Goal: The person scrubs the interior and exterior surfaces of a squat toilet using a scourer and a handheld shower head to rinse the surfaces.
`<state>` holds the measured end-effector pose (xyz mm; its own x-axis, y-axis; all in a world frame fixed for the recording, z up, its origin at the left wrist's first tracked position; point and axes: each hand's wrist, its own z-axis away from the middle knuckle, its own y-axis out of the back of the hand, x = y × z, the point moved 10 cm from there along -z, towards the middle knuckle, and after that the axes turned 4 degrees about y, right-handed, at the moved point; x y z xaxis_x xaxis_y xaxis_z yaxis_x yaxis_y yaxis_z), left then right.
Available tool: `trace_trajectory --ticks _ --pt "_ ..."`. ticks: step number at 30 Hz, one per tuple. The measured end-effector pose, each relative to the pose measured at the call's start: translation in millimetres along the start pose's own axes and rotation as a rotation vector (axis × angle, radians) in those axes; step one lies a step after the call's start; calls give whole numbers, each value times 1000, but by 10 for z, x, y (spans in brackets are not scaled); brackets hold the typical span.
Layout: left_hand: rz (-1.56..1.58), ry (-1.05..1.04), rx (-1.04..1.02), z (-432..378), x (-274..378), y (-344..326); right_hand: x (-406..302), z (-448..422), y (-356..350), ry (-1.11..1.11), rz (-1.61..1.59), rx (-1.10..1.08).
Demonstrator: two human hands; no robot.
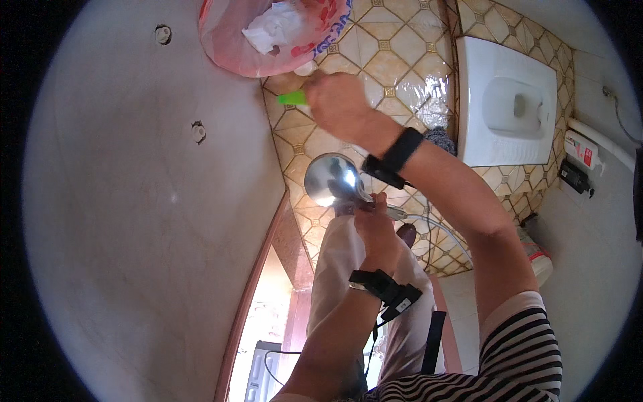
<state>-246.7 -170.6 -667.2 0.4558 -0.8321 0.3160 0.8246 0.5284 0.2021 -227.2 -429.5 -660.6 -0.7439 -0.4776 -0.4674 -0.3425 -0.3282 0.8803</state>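
My left hand point(376, 221) is closed around the handle of a chrome handheld shower head point(327, 181), low in front of my legs. From that handle a pale hose point(447, 232) curves off to the right. Farther forward, my right hand point(337, 103) grips something with a bright green end point(291, 98) that sticks out to the left of the fist; the rest of it is mostly hidden. Beneath my right forearm a grey fuzzy thing point(442, 139) lies near the wet tiled floor point(389, 70). I cannot tell whether it joins the green-ended thing.
A white squat toilet point(507, 145) is set on a raised step at right. Bottles point(580, 148) stand along the right wall. At the top, a bin with a pink plastic bag point(226, 45) holds crumpled tissue point(274, 27). A bare wall point(150, 201) runs along the left, beside a doorway point(261, 311).
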Motion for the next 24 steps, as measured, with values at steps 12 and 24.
trace_trajectory --ticks 12,24 --pt "17 -78 35 -460 -74 290 404 286 -53 39 -468 133" --pt "-479 -151 -409 -220 -101 -290 2472 3658 -2414 -953 26 -17"
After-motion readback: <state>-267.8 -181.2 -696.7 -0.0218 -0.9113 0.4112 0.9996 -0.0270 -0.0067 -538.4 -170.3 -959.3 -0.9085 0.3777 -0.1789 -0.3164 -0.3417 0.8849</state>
